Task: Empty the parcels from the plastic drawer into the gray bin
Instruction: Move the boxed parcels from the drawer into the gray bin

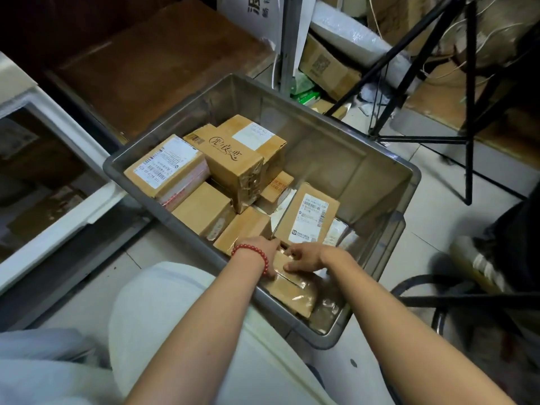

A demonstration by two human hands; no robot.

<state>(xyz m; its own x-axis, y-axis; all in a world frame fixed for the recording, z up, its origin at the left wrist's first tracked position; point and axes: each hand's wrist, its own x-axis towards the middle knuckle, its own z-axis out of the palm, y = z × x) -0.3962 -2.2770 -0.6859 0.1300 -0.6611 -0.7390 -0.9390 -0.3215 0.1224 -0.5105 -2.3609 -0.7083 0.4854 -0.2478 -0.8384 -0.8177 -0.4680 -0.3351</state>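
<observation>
The gray bin [414,178] stands on the floor in front of me and holds several brown cardboard parcels, some with white labels. A tall box with printed script [233,162] lies on top of the pile. Both my hands are inside the bin's near corner. My left hand [261,247], with a red bead bracelet on the wrist, and my right hand [304,257] grip a small cardboard parcel [281,263] from either side, low among the others. The white plastic drawer [67,226] is at the left, and brown parcels show dimly through it.
A black tripod [467,135] stands on the tiled floor beyond the bin's right side. Cardboard boxes [327,68] and bubble wrap [350,33] are piled behind. A brown board [163,62] lies at the back left. My knee in pale trousers [163,311] is beside the bin's near edge.
</observation>
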